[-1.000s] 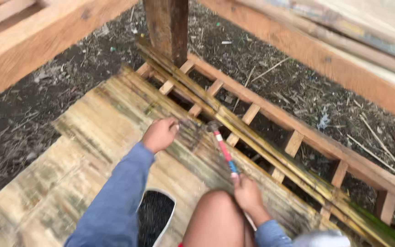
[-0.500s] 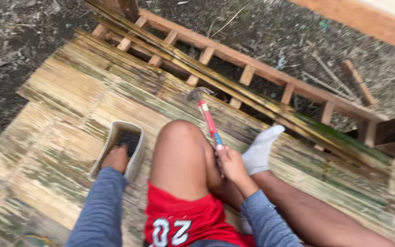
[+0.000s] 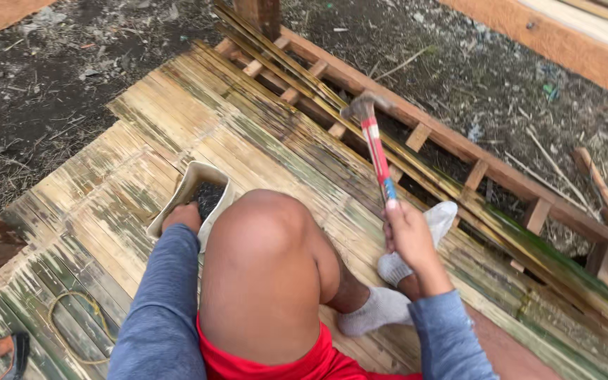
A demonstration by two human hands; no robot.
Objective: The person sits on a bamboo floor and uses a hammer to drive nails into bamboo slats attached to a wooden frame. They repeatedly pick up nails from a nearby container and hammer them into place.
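Hammer [image 3: 373,144], red-handled, is up off the bamboo floor [image 3: 142,169], right hand [image 3: 408,236] wrapped tight around its grip end. Left of the hammer, the left hand [image 3: 183,217] dips into a cream rectangular tub [image 3: 190,186] of dark bits; its fingers are hidden, grip unclear.

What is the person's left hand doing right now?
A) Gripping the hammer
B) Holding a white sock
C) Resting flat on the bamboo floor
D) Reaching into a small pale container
D: the left hand dips into the small pale container of dark bits, while the right hand holds the hammer.
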